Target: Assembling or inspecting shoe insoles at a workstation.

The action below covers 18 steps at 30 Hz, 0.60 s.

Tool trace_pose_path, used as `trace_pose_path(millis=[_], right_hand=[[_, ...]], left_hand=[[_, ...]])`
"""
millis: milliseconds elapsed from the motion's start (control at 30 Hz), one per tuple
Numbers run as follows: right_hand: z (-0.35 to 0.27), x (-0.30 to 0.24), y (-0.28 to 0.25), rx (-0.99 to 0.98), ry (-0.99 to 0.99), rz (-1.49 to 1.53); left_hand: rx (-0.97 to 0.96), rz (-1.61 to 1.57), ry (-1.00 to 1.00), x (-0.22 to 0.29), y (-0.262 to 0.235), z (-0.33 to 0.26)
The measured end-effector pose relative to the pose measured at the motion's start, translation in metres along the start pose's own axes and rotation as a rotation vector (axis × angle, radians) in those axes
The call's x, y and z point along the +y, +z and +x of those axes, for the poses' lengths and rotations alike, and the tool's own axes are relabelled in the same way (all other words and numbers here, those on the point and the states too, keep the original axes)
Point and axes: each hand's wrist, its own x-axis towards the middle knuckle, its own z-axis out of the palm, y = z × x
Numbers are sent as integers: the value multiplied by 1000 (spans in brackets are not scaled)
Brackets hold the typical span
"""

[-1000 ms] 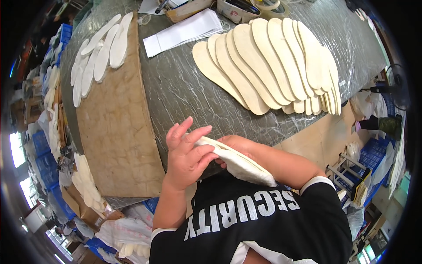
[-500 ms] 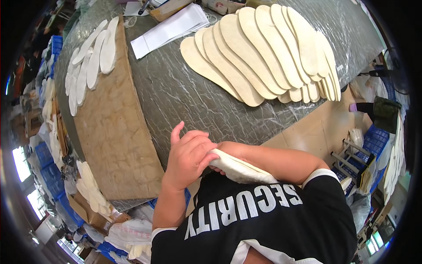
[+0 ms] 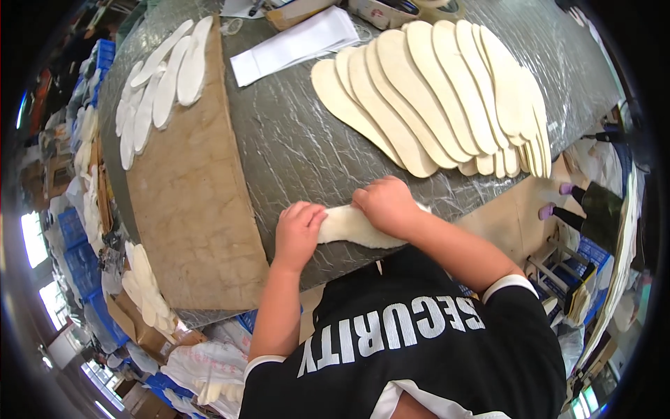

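A cream, fuzzy-looking insole (image 3: pixel 349 226) lies lengthwise near the table's front edge, under both my hands. My left hand (image 3: pixel 299 230) pinches its left end, fingers pressed together. Farther right, my right hand (image 3: pixel 388 204) is curled closed on its upper edge, and the hand and wrist cover part of it. Beyond it, a fanned row of cream insoles (image 3: pixel 426 91) overlaps across the right half of the table. Several whiter insoles (image 3: pixel 167 84) lie at the far left on a brown board (image 3: pixel 188 209).
A stack of white paper strips (image 3: pixel 296 45) and open boxes (image 3: pixel 300 10) sit at the back of the dark, plastic-covered table (image 3: pixel 279 133). Another person's legs (image 3: pixel 576 202) show at the right, by a metal step stool (image 3: pixel 558 262). Blue crates (image 3: pixel 80 237) and bags line the left.
The insole came down from in front of my chest onto the table and now lies flat. Both hands moved forward with it. The view shifted slightly. The other person's legs came further in.
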Motion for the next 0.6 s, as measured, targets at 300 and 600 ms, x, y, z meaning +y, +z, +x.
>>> trace_pose_path(millis=[300, 600], right_hand=[[-11, 3, 42, 908, -215, -175], [4, 11, 33, 811, -176, -111]], left_hand=[[40, 310, 219, 2, 7, -11], [30, 160, 209, 1, 13, 20]])
